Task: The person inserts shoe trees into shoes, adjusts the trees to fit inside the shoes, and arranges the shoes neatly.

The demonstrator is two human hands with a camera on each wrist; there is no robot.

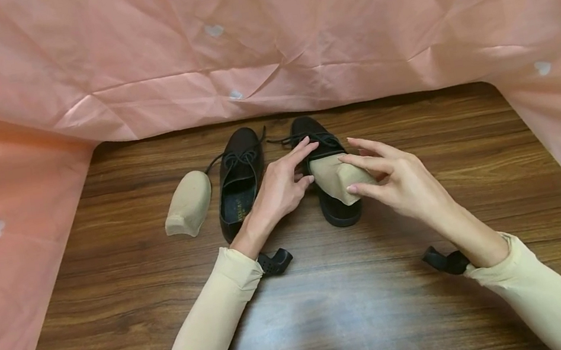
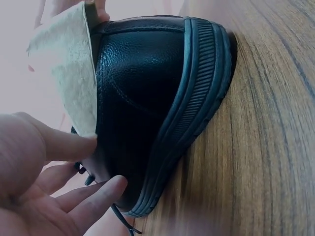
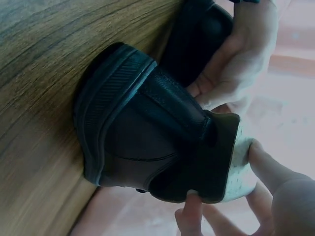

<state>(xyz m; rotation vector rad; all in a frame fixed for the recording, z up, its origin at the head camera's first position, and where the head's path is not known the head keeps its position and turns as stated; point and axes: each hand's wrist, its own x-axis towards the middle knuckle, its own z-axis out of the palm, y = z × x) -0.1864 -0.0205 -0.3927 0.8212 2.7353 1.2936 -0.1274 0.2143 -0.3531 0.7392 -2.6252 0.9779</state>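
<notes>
Insert (image 1: 325, 177), beige, front end inside the black shoe (image 1: 341, 214), rear end projecting from the opening.
Likely light and fairly stiff, with little give; smooth faces may slip, so the raised rear block appears the best place to take hold. Right hand (image 1: 408, 184) pinches the rear end between thumb and fingers; left hand (image 1: 282, 189) lies at the shoe's left flank, fingers apart. Farther left, a second black shoe (image 1: 244, 140) and a second insert (image 1: 189, 198) rest on the table (image 1: 128, 316).

Cream sleeves (image 1: 211, 313) and black curved wrist pieces (image 1: 276, 262) are worn.
</notes>
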